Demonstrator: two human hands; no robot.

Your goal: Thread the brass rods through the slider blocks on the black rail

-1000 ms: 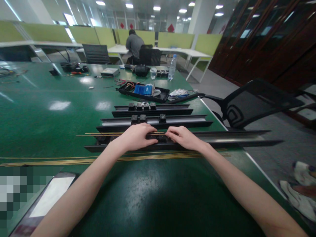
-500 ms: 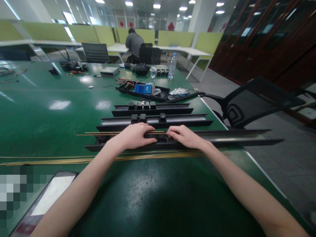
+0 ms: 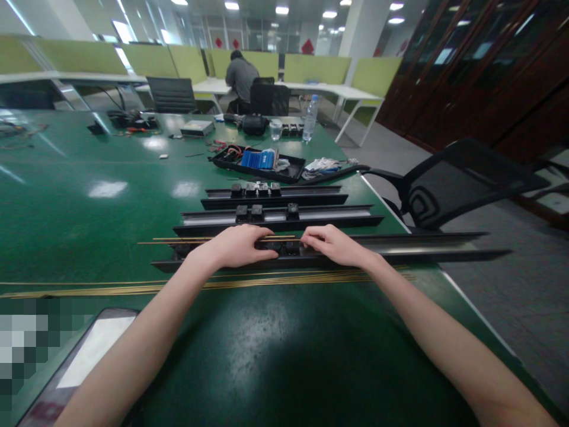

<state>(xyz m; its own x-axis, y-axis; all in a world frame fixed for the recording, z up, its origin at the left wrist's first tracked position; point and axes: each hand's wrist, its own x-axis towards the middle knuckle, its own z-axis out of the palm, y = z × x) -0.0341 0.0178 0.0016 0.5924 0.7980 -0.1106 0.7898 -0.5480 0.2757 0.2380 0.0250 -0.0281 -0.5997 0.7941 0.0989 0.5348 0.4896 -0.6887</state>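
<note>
A long black channel-shaped rail (image 3: 427,243) lies across the table, with small black blocks (image 3: 292,247) seated in it. My left hand (image 3: 237,246) rests over the rail, thumb and fingers on either side of one black block; its palm side is hidden. Two thin brass-coloured rods (image 3: 173,241) run along the rail, passing behind my left hand. At the rods' right end, my right hand (image 3: 326,243) is closed in a pinch on a rod's tip, just right of the blocks. More thin brass-coloured rods (image 3: 267,280) lie in front of the rail.
Two shorter rails with blocks (image 3: 280,220) (image 3: 275,198) lie behind. Farther back are a black tray (image 3: 293,170) with blue parts, a white cloth (image 3: 322,168) and a water bottle (image 3: 310,121). A phone-like device (image 3: 95,350) lies front left. A chair (image 3: 462,184) stands right.
My left hand has shifted slightly left along the rail, its thumb and fingers still at the blocks. My right hand has hardly moved.
</note>
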